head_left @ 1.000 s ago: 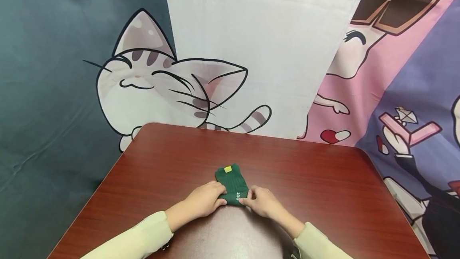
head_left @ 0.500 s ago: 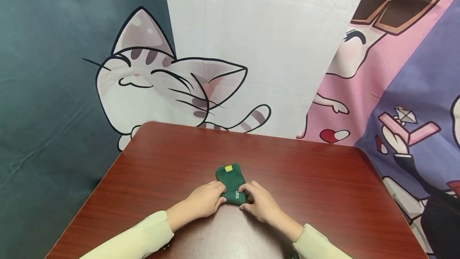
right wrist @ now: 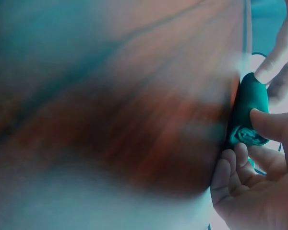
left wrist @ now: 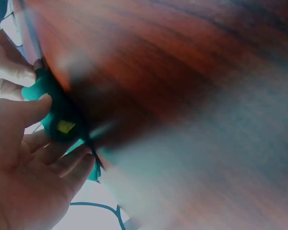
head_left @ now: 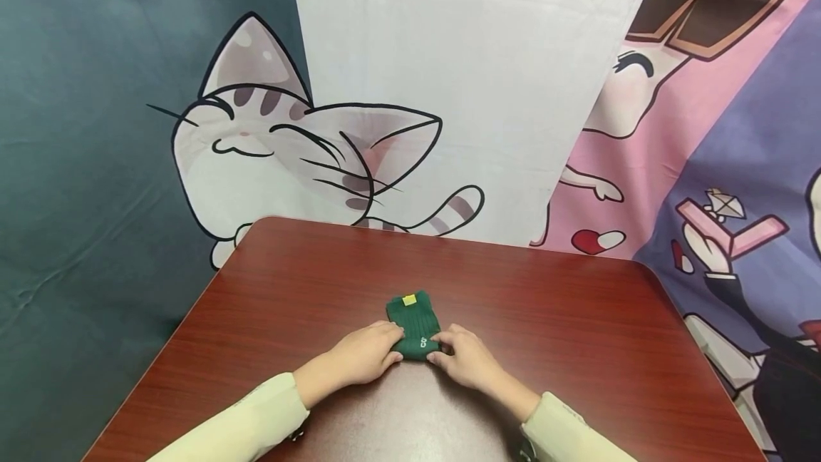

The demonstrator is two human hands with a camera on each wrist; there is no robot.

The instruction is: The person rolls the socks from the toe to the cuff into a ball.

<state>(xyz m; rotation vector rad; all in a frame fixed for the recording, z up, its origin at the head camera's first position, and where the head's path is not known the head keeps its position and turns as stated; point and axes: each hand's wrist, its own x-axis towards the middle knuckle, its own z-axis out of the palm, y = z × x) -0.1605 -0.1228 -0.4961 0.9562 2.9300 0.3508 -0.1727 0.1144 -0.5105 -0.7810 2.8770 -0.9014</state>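
Note:
A green ribbed sock (head_left: 415, 321) lies on the table, its near end rolled into a thick fold. Near its far end is a small yellow label (head_left: 409, 300); white letters (head_left: 423, 342) show on the roll, partly turned out of sight. At the left end of the roll my left hand (head_left: 365, 353) holds it, thumb on the near side and fingers over the top. My right hand (head_left: 468, 358) pinches the opposite end between thumb and fingers. In the right wrist view, the rolled sock (right wrist: 251, 103) shows spiral layers at its end.
The reddish-brown wooden table (head_left: 545, 319) has rounded far corners. Behind it hangs a cloth backdrop (head_left: 481, 55) printed with a cartoon cat and other figures.
The right hand loosened, shifted its fingers and took hold of the roll again. The near end has rolled a little farther forward, hiding part of the lettering. The left hand stays nearly in place.

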